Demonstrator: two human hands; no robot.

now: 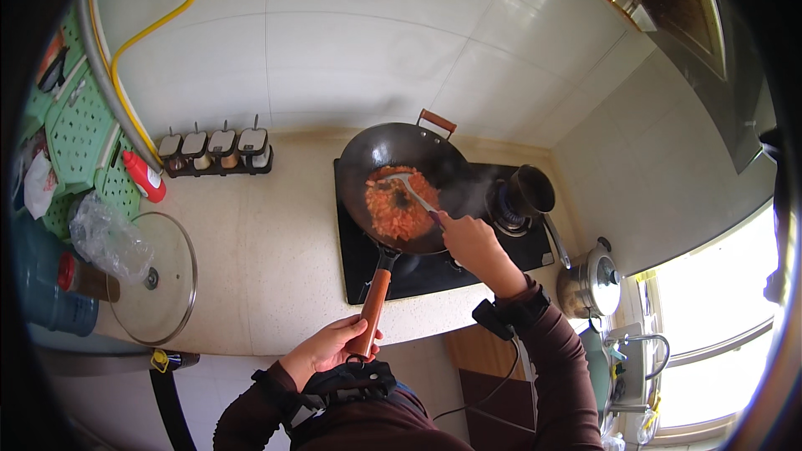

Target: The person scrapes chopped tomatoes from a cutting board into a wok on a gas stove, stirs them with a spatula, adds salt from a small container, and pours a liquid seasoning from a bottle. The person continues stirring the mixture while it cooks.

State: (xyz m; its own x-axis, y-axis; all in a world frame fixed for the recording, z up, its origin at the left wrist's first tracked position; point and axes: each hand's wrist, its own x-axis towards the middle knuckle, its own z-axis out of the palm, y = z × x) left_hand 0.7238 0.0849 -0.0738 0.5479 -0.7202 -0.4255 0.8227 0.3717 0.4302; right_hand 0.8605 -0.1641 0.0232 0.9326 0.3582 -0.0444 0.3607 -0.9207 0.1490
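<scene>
My left hand [332, 344] grips the brown wooden handle [374, 304] of a dark wok [388, 147] near its end. The wok sits over the left side of a black gas stove [360, 269], with chopped orange-red food [401, 216], perhaps tomato, in its bottom. My right hand [473, 241] is closed around the handle of a metal spatula [416, 191], and the spatula's head rests in the food. Steam rises beside the wok. The burner under the wok is hidden.
A small dark saucepan [531, 190] tilts beside the lit right burner [510, 216]. A lidded pot [589, 282] stands right, near the sink faucet [651, 344]. On the left are a glass lid [169, 288], a plastic bag [109, 238], a red squeeze bottle [143, 176] and a seasoning rack [219, 169].
</scene>
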